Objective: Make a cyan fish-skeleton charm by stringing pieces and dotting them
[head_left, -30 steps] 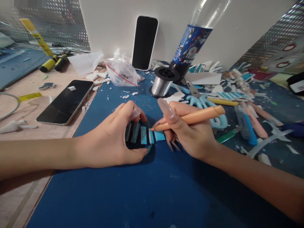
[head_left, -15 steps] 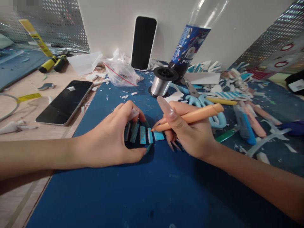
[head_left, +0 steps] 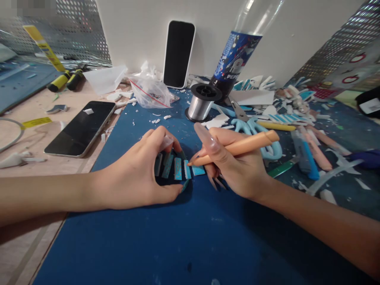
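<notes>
My left hand (head_left: pixel 139 170) curves round a thin round blue rim (head_left: pixel 186 184), thumb at the near side and fingers at the far side. Several short light-blue strips (head_left: pixel 177 169) stand in a row inside it, the left ones in shadow. My right hand (head_left: pixel 237 162) is closed on a slim orange pen-shaped tool (head_left: pixel 249 143). The tool's narrow tip is at the top of a whitish-edged strip (head_left: pixel 187 169); whether it touches cannot be made out. Beside that strip, a flat light-blue piece (head_left: pixel 198 170) lies partly under my right fingers.
Behind my hands stand a wire spool (head_left: pixel 204 103), a Pepsi bottle (head_left: pixel 237 59) and an upright phone (head_left: pixel 179 53). Another phone (head_left: pixel 81 128) lies at left. Blue-handled scissors (head_left: pixel 274 148), handled tools (head_left: pixel 314 148) and white scraps crowd the right of the blue mat (head_left: pixel 148 245).
The orange tool's tip and my right thumb have shifted very slightly left. My left hand keeps its hold in the same place.
</notes>
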`<move>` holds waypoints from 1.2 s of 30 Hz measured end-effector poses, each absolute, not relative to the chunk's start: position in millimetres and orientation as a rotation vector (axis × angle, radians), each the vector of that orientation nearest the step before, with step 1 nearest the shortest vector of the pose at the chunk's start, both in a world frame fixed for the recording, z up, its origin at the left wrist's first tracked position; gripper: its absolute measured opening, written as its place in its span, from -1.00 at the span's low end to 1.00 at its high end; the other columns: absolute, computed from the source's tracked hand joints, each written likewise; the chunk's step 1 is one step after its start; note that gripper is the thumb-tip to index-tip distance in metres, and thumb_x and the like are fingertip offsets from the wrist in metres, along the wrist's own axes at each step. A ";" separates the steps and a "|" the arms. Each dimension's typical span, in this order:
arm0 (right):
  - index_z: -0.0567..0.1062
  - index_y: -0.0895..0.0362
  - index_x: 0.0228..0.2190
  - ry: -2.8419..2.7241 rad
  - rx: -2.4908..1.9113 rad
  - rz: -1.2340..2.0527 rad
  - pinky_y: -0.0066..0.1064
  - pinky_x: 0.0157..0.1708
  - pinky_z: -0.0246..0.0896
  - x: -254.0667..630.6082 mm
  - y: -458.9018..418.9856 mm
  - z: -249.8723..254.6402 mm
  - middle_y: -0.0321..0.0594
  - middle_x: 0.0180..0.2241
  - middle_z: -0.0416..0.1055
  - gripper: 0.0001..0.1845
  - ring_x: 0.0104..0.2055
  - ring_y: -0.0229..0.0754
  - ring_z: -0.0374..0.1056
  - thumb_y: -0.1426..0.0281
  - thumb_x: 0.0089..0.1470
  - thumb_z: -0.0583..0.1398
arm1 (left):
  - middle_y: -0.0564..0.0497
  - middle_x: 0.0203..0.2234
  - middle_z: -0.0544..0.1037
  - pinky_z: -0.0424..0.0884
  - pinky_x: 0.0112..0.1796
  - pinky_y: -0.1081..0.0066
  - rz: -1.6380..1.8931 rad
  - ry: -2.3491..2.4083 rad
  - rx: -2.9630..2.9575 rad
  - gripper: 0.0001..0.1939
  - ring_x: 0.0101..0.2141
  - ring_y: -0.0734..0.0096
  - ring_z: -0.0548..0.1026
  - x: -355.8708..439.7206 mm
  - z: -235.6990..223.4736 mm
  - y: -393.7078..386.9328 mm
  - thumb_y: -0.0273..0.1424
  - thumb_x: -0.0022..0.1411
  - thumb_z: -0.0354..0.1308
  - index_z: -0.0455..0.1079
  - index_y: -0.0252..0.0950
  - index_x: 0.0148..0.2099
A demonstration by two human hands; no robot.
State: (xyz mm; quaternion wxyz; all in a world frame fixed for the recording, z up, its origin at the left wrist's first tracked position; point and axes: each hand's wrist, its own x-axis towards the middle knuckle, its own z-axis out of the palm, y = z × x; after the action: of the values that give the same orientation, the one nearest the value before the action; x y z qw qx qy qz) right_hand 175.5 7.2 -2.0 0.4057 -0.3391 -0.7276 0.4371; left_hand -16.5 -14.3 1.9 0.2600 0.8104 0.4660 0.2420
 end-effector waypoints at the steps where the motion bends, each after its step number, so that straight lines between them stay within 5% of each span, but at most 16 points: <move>1: 0.29 0.12 -0.66 -1.842 -0.845 1.100 -0.55 -0.83 -0.04 175.4 7.2 -1.9 -0.43 -0.73 0.18 -0.53 -0.78 -0.47 0.11 0.08 0.11 0.09 | 0.09 -0.37 0.25 0.21 -0.37 0.39 0.657 1.268 2.195 -0.58 -0.37 0.44 0.23 -16.4 1.9 -14.4 -0.33 -0.10 0.23 0.00 -0.22 -0.32; 18: 0.28 0.10 -0.68 -1.854 -0.876 1.070 -0.53 -0.81 0.00 175.5 5.9 -0.3 -0.47 -0.82 0.02 -0.52 -0.81 -0.44 0.05 0.05 0.10 0.08 | 0.06 -0.33 0.25 0.20 -0.36 0.36 0.617 1.263 2.192 -0.58 -0.36 0.41 0.22 -16.2 1.5 -13.0 -0.31 -0.09 0.22 -0.01 -0.22 -0.31; 36: 0.31 0.11 -0.65 -1.886 -0.878 1.073 -0.53 -0.77 0.05 177.1 5.2 -2.6 -0.45 -0.78 0.13 -0.56 -0.79 -0.45 0.10 0.12 0.14 0.07 | 0.08 -0.36 0.28 0.20 -0.38 0.39 0.656 1.290 2.182 -0.60 -0.37 0.41 0.25 -15.3 1.8 -13.7 -0.33 -0.11 0.22 0.02 -0.22 -0.32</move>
State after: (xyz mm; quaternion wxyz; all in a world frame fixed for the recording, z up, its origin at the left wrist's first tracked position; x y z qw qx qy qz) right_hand 177.1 5.2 -2.6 0.3901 -0.3454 -0.7419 0.4221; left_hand -15.3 -13.7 1.8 0.2587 0.8050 0.4759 0.2419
